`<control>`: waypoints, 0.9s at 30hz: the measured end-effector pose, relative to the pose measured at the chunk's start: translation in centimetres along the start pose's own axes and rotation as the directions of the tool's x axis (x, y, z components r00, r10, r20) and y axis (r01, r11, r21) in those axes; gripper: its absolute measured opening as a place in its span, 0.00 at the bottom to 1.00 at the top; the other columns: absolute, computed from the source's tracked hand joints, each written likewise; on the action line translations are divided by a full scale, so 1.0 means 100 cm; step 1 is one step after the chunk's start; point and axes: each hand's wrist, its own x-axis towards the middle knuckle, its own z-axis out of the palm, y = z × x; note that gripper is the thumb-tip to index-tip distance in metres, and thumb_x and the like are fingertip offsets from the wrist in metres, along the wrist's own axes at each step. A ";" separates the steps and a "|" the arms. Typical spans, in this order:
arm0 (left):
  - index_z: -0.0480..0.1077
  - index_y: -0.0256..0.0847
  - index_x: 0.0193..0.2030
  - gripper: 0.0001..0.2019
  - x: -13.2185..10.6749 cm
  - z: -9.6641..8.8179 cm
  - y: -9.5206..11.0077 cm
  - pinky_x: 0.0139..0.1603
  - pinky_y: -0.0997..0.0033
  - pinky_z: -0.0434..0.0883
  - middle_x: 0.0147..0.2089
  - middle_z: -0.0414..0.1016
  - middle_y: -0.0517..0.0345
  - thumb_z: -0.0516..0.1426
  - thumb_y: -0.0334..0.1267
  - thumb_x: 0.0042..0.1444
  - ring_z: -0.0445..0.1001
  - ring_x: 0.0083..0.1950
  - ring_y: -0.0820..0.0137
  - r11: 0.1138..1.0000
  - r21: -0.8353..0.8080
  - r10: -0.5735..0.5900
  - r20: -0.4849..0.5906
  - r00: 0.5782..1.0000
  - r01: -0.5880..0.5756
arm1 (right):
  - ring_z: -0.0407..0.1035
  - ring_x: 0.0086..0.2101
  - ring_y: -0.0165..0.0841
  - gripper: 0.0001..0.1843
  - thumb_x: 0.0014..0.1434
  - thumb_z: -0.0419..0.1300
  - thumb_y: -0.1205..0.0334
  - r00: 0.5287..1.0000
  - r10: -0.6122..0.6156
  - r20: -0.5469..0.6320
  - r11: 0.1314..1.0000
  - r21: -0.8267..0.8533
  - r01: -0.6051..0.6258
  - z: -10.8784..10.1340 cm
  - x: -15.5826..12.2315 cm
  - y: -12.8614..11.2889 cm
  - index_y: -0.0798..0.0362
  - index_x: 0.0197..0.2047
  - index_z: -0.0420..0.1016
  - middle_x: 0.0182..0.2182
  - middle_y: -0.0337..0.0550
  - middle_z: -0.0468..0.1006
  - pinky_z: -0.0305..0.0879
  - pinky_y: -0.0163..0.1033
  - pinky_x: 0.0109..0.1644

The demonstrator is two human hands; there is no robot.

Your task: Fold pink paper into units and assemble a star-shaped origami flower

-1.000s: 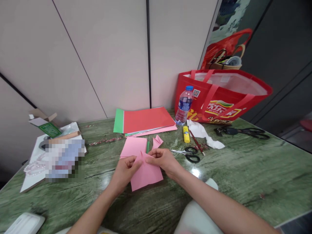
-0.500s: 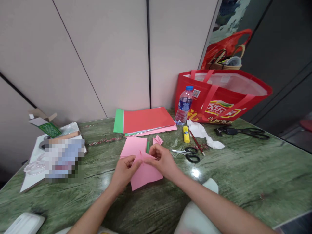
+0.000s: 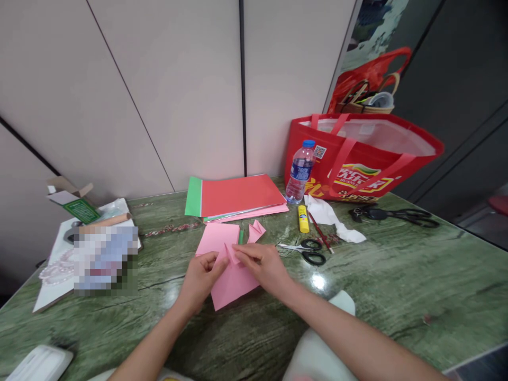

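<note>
Between my hands is a sheet of pink paper (image 3: 234, 286) with folds near its upper middle. My left hand (image 3: 201, 278) pinches its upper left side between thumb and fingers. On the other side, my right hand (image 3: 265, 266) grips the top near the central fold, fingers pressed together. Behind the sheet lies a flat stack of pink paper (image 3: 219, 237) with a green edge showing. A small folded pink paper piece (image 3: 256, 231) rests just beyond my right hand. Scissors with black handles (image 3: 311, 251) lie to the right.
A yellow glue stick (image 3: 304, 219), a dark red pencil (image 3: 320, 233) and crumpled tissue (image 3: 335, 219) lie right of centre. Behind are red paper sheets (image 3: 242, 193), a water bottle (image 3: 300, 172) and a red bag (image 3: 357, 159). A green box (image 3: 81, 209) stands left.
My right hand has shifted down and left toward the central fold, bringing the paper's upper right part inward. The small folded piece is now more exposed. My left hand has barely moved.
</note>
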 end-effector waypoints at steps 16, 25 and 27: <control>0.73 0.34 0.25 0.14 -0.001 0.002 0.004 0.19 0.80 0.53 0.20 0.67 0.61 0.60 0.46 0.41 0.58 0.20 0.76 0.999 0.046 0.018 0.064 0.998 -0.021 | 0.67 0.21 0.28 0.14 0.29 0.70 0.59 0.896 0.438 0.076 0.754 0.513 -0.412 -0.002 0.006 0.004 0.56 0.23 0.78 0.20 0.39 0.77 0.64 0.35 0.29; 0.74 0.34 0.26 0.12 -0.001 0.003 0.003 0.19 0.79 0.55 0.20 0.69 0.60 0.60 0.44 0.40 0.60 0.20 0.76 0.999 0.047 0.013 0.057 0.998 -0.016 | 0.67 0.21 0.28 0.14 0.29 0.70 0.60 0.886 0.457 0.079 0.749 0.504 -0.431 0.000 0.006 0.005 0.56 0.24 0.77 0.21 0.40 0.77 0.63 0.35 0.28; 0.74 0.34 0.27 0.12 -0.001 0.003 0.002 0.19 0.80 0.55 0.20 0.69 0.61 0.61 0.42 0.40 0.60 0.20 0.77 0.999 0.041 0.007 0.055 0.998 -0.009 | 0.67 0.21 0.28 0.14 0.29 0.70 0.61 0.884 0.461 0.079 0.745 0.507 -0.433 0.000 0.006 0.006 0.56 0.23 0.77 0.21 0.40 0.77 0.62 0.34 0.28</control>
